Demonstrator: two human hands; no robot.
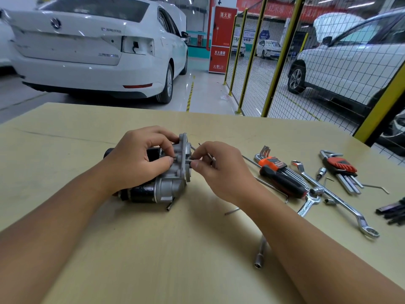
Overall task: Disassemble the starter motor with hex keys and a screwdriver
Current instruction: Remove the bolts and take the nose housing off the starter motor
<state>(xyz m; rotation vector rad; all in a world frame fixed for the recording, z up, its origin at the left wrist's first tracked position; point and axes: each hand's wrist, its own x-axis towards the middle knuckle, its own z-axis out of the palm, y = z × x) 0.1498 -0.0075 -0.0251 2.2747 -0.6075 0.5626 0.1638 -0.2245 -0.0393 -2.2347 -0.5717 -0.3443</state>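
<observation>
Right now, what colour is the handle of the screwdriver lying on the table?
Black with red-orange ends: the screwdriver shows clearly in the head view, right of the hands.

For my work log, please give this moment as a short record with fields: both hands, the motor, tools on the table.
left hand: grips the starter motor, steadying it on the table
right hand: pinches a hex key at the motor's flange
tools at right: orange hex key set, red hex key set, screwdriver, ring spanner

Tan table (131, 249): starter motor (166, 183), hex key sets (276, 165), screwdriver (282, 182), wrenches (341, 200), socket (259, 256).
</observation>
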